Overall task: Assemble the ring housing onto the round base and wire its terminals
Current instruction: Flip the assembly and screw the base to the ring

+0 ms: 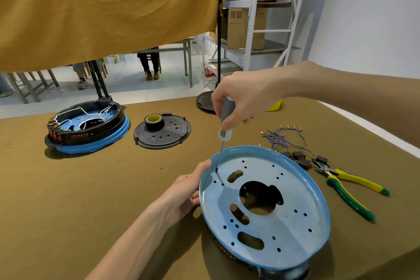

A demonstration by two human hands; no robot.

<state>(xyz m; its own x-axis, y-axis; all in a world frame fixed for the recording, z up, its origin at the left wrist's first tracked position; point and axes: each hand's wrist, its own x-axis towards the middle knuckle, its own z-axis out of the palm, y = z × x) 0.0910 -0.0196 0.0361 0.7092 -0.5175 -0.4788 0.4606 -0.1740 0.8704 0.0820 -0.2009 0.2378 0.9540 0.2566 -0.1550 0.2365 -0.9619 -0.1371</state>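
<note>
A round blue base (295, 223) with many holes lies tilted at the front right, and a black ring housing (229, 253) shows under its near rim. My left hand (188, 191) grips the base's left rim, thumb on top. My right hand (241, 100) grips the grey handle of a screwdriver (223, 129). The shaft points down, its tip at a small hole near the left rim. Blue wires with terminals (280, 135) and red-and-black switches (297, 158) lie beyond the base.
Green-and-yellow pliers (350, 188) lie right of the base. A finished blue-and-black assembly (88, 127) sits at the far left. A black cover plate (162, 132) carries a tape roll (154, 121). Another black disc (204, 101) and a yellow object (275, 105) lie behind.
</note>
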